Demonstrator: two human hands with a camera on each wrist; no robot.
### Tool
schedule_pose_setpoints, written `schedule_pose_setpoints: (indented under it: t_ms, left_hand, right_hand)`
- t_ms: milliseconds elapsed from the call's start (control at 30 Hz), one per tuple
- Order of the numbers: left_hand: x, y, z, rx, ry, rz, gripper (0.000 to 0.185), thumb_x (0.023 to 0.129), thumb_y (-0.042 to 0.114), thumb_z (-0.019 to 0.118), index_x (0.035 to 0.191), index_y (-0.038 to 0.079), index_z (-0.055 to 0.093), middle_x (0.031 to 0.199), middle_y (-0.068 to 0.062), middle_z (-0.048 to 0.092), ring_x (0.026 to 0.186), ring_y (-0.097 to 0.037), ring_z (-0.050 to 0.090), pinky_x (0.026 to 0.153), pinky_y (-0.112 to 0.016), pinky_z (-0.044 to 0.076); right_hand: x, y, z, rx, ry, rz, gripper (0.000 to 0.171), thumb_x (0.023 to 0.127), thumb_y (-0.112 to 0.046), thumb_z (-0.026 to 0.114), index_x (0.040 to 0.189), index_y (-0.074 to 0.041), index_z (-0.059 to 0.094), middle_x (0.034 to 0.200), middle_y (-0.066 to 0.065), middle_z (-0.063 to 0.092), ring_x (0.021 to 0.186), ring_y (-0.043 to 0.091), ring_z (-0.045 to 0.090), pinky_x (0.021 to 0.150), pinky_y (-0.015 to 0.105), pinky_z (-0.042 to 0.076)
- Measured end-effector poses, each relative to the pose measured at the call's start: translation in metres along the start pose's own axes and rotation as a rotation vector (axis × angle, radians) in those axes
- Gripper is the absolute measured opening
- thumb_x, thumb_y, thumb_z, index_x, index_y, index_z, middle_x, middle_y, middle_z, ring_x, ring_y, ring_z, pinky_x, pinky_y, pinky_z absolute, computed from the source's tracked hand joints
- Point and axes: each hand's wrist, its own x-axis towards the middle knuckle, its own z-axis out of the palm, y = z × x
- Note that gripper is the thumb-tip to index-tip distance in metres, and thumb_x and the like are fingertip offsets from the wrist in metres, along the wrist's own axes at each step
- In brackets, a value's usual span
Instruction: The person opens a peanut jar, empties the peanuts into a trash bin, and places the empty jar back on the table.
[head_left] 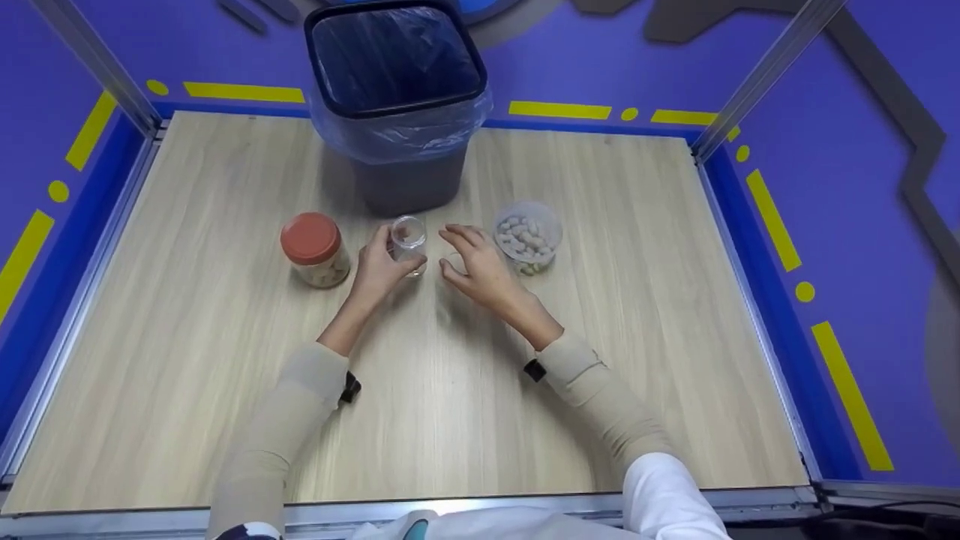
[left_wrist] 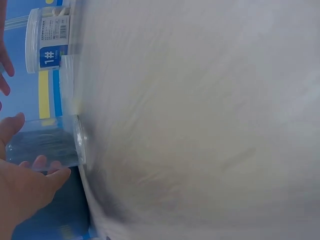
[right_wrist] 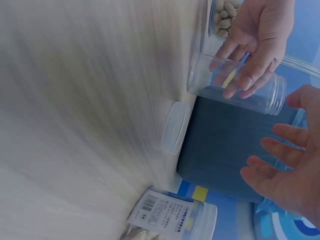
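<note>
My left hand (head_left: 388, 253) grips a small clear empty jar (head_left: 408, 240), open at the top, standing on the wooden table in front of the bin. In the left wrist view the jar (left_wrist: 47, 142) is held between thumb and fingers (left_wrist: 52, 172). In the right wrist view the jar (right_wrist: 235, 82) has the left hand's fingers (right_wrist: 250, 75) curled round it. My right hand (head_left: 459, 255) hovers open just right of the jar, fingers spread, above a clear round lid (head_left: 452, 262). That lid (right_wrist: 175, 127) lies flat on the table, apart from the right hand (right_wrist: 280, 165).
A dark bin (head_left: 397, 97) lined with a clear bag stands behind the hands. A red-lidded jar of peanuts (head_left: 315, 249) stands to the left. An open clear tub of peanuts (head_left: 527, 236) stands to the right, its label (left_wrist: 47, 37) showing. Metal rails edge the table (head_left: 600, 375).
</note>
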Motion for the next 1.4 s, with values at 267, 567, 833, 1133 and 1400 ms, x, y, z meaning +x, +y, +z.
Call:
schedule_pose_setpoints:
  t_ms: [267,567,833,1133,1400]
  left_hand:
    - [0.010,0.004,0.008,0.012,0.012,0.020,0.064,0.076,0.018,0.088,0.129,0.002,0.057,0.123,-0.019,0.067,0.115,-0.031,0.063,0.099,-0.046,0.050]
    - [0.015,0.004,0.011,0.019,0.022,-0.005,0.068,0.075,0.016,0.088,0.132,0.002,0.052,0.129,-0.019,0.064,0.121,-0.034,0.060,0.104,-0.046,0.047]
    - [0.012,0.002,0.008,-0.020,-0.066,-0.024,0.085,0.074,0.010,0.088,0.142,-0.001,0.039,0.139,-0.025,0.053,0.131,-0.038,0.050,0.113,-0.048,0.038]
    - [-0.021,0.022,-0.022,0.012,-0.135,-0.029,0.099,0.080,0.007,0.084,0.155,0.003,0.020,0.154,-0.029,0.028,0.146,-0.042,0.030,0.118,-0.052,0.030]
    - [-0.067,0.030,-0.063,-0.095,-0.094,-0.009,0.082,0.087,0.001,0.077,0.154,0.002,0.030,0.157,-0.020,0.033,0.145,-0.038,0.035,0.119,-0.045,0.033]
  right_hand:
    - [0.003,0.002,-0.007,0.011,0.021,0.022,0.048,0.098,-0.023,0.062,0.139,0.001,0.058,0.144,0.018,0.056,0.135,0.035,0.049,0.115,0.043,0.037]
    - [0.002,0.004,-0.014,0.027,0.017,0.032,0.049,0.098,-0.021,0.061,0.140,0.002,0.056,0.146,0.019,0.054,0.136,0.036,0.048,0.116,0.042,0.036]
    - [-0.007,0.002,-0.016,0.059,0.017,0.004,0.047,0.099,-0.019,0.060,0.141,0.001,0.056,0.145,0.021,0.054,0.137,0.035,0.048,0.116,0.043,0.037]
    - [-0.008,-0.005,-0.018,0.064,0.053,-0.011,0.046,0.099,-0.020,0.060,0.141,-0.002,0.057,0.146,0.016,0.054,0.136,0.032,0.050,0.113,0.042,0.041]
    - [-0.016,-0.026,-0.012,0.098,0.093,-0.072,0.045,0.098,-0.020,0.063,0.139,-0.003,0.059,0.143,0.016,0.056,0.134,0.032,0.051,0.114,0.039,0.039]
